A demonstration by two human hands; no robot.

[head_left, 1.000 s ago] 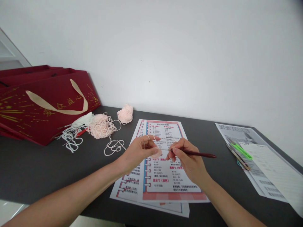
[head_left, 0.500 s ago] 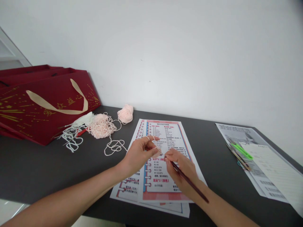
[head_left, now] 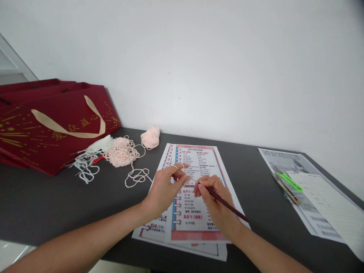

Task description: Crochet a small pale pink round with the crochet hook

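My left hand (head_left: 165,187) is closed in a pinch, with a strand of pale pink yarn (head_left: 138,178) looped over its index finger. Whatever small piece of work sits between thumb and fingers is mostly hidden. My right hand (head_left: 218,204) grips a crochet hook (head_left: 231,207) by its dark brown handle. The hook's thin metal shaft points left and reaches the left fingertips. Both hands hover over a printed pattern sheet (head_left: 196,236). The yarn runs back left to a loose pink tangle (head_left: 121,152).
Red gift bags (head_left: 74,113) lean at the left, beside white yarn (head_left: 88,163). A pink yarn ball (head_left: 150,137) sits near the wall. On the right, green-handled snips (head_left: 289,182) and slim tools (head_left: 286,191) lie on papers (head_left: 327,201) across the dark table (head_left: 108,216).
My right hand has turned slightly, bringing the hook's handle to a flatter angle. More of the metal shaft shows between the hands. My left hand has shifted slightly left.
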